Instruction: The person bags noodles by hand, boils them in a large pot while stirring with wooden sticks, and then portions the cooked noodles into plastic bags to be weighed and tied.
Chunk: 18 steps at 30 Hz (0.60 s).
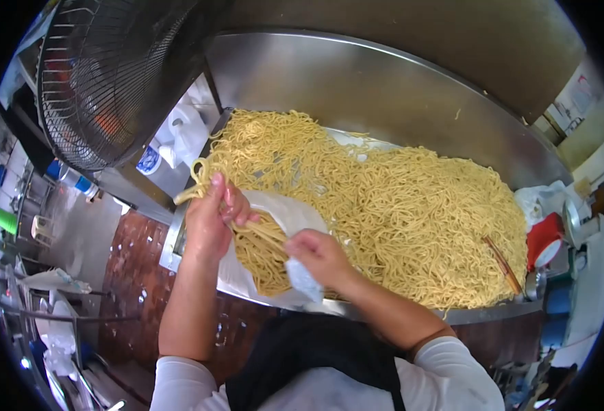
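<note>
My left hand (216, 216) is closed around a bundle of thick yellow noodles (196, 185), whose looped ends stick out above the thumb. More strands run from under this hand into a white plastic bag (285, 207) full of noodles (264, 257). At the bag's right side, my right hand (319, 257) pinches its rim, and a crumpled flap hangs below the fingers. The bag is at the front edge of a metal table, in front of a large heap of loose noodles (418, 226). The underside of the bag is hidden.
A large fan (110, 82) stands at the upper left, near white jugs (187, 130). A metal backboard (370, 85) rises behind the heap. Wooden sticks (500, 264) lie on the noodles at the right, beside a red container (545, 240) and a plastic bag (542, 198).
</note>
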{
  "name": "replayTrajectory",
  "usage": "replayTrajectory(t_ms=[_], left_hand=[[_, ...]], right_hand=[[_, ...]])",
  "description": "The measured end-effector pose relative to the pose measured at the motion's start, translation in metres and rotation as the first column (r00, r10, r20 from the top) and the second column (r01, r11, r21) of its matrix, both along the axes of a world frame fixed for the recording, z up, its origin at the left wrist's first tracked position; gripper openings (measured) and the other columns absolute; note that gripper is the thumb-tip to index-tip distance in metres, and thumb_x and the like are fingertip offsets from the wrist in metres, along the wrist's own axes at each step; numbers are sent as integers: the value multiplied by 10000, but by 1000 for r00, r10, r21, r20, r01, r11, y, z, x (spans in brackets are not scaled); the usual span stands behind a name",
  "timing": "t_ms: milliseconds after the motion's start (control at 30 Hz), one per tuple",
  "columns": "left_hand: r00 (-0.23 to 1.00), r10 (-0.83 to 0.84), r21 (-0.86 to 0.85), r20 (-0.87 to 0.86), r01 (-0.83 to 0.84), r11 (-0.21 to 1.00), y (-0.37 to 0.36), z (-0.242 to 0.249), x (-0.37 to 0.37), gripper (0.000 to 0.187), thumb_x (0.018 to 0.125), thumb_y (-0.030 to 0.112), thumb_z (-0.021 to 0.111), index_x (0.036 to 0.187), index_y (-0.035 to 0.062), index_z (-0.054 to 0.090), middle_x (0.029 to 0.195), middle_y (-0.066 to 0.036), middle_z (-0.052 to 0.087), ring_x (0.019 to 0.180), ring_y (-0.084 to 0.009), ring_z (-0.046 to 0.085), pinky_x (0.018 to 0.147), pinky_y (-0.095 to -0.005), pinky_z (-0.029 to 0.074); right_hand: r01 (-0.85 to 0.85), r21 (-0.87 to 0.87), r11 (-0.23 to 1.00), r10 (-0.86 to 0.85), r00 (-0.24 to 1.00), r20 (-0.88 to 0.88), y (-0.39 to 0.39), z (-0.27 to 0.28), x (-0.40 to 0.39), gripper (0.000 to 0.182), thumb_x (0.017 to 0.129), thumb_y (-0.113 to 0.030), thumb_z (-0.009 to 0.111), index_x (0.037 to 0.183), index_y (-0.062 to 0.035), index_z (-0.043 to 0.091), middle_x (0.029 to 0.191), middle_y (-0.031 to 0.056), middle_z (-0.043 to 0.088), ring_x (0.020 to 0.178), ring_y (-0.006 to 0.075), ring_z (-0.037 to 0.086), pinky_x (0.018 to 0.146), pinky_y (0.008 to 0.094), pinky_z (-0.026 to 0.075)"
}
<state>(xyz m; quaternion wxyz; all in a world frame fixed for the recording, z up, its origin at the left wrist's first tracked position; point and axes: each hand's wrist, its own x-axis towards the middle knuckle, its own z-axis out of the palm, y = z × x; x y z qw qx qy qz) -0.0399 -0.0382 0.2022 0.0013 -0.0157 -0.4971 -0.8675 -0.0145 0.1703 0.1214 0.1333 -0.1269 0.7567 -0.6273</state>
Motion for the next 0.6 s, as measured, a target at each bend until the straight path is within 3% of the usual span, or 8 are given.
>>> replayTrajectory(t_ms=[100, 133, 167, 233, 267, 300, 367, 600], left_hand=[[997, -64, -212, 36, 71, 975, -19, 2, 5, 430, 1027, 398, 418, 699, 119, 418, 558, 16, 329, 536, -142, 412, 581, -328, 474], [997, -59, -428, 54, 76, 901, -28, -8, 3, 440, 1011, 382, 449, 707, 68, 493, 543, -50, 440, 523, -210, 485, 608, -371, 495], [997, -53, -429, 54, 71, 900, -28, -7, 6, 440, 1011, 382, 449, 707, 68, 493, 543, -50, 440, 523, -210, 485, 608, -371, 495], [949, -268, -945, -167, -76, 318, -27, -8, 12, 392, 942, 366, 559, 736, 33, 582, 564, -83, 514, 561, -239, 566, 590, -361, 488], [954, -299, -1000, 3, 1, -5, -28, -11, 14, 319, 874, 340, 616, 845, 25, 664, 675, -148, 633, 674, -319, 646, 651, -420, 511], [954, -299, -1000, 2, 1, -2, -26, -10, 13, 319, 874, 340, 616, 845, 25, 664, 675, -148, 633, 674, -319, 646, 651, -420, 511], [797, -486, -834, 358, 40, -550, -20, -7, 16, 264, 843, 290, 611, 887, 41, 689, 785, -190, 669, 751, -372, 653, 697, -466, 517], [912, -111, -751, 396, 252, -610, -40, -5, 9, 293, 854, 274, 531, 941, 44, 692, 970, -179, 694, 924, -342, 672, 823, -458, 521]], right_hand=[[100, -87, 991, -92, 992, 82, 44, -13, -19, 316, 954, -312, 609, 876, -11, 666, 730, 5, 614, 681, 81, 549, 611, 248, 443], [92, -88, 992, -85, 993, 83, 60, -4, -27, 316, 954, -312, 609, 876, -11, 666, 730, 5, 614, 681, 81, 549, 611, 248, 443], [79, -71, 994, -59, 965, 255, 75, 10, -33, 338, 944, -330, 618, 822, -18, 655, 679, -7, 582, 624, 81, 506, 568, 262, 417], [64, -54, 996, -36, 908, 417, 86, 18, -39, 365, 935, -348, 627, 768, -24, 645, 629, -19, 549, 567, 81, 462, 525, 275, 392], [111, 117, 987, -136, 962, 236, 88, 17, -41, 389, 923, -358, 642, 713, -31, 621, 583, -25, 502, 535, 82, 414, 494, 289, 358], [184, 275, 944, -201, 979, 34, 90, 17, -42, 420, 912, -368, 656, 659, -39, 597, 537, -30, 454, 502, 82, 366, 464, 303, 325], [217, 390, 895, -224, 974, -28, 95, 21, -51, 456, 882, -379, 694, 599, -47, 561, 516, -37, 410, 511, 83, 336, 453, 316, 300], [470, 437, 767, -318, 869, -378, 127, 10, -88, 379, 843, -326, 722, 664, -17, 594, 636, 98, 562, 541, 195, 497, 526, 355, 426]])
